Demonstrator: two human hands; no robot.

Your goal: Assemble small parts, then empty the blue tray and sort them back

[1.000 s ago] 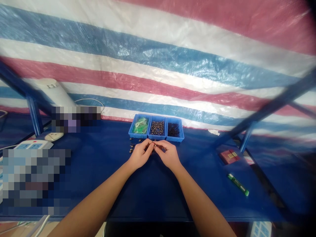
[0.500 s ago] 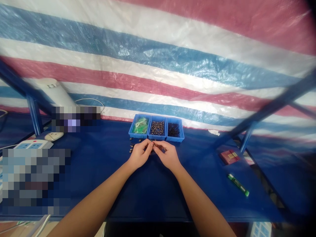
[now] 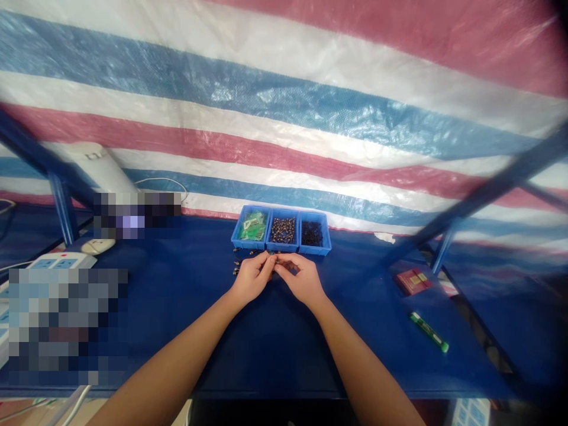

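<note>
My left hand point(image 3: 252, 277) and my right hand point(image 3: 303, 276) meet just in front of the blue bins, thumbs and fingertips pinched together. Between them is something small and dark, mostly covered by the fingers, so its kind does not show. Several small dark metal parts point(image 3: 236, 264) lie on the table beside my left hand. Behind the hands stand three joined bins: the left bin point(image 3: 235, 242) has green and pale pieces, the middle bin point(image 3: 283, 245) holds small brass-and-dark metal parts, and the right bin point(image 3: 315, 249) contains small black pieces.
On the right of the blue table point(image 3: 355, 355) lie a dark red box point(image 3: 413, 281) and a green tube-like packet point(image 3: 428, 332). A white power strip point(image 3: 62, 260) and a pale computer mouse point(image 3: 98, 245) are at left. Blue metal bars point(image 3: 479, 189) rise at both sides before a striped sheet point(image 3: 284, 106).
Both hands stay in nearly the same place with fingertips together. Only a slight shift of the fingers and of the camera shows.
</note>
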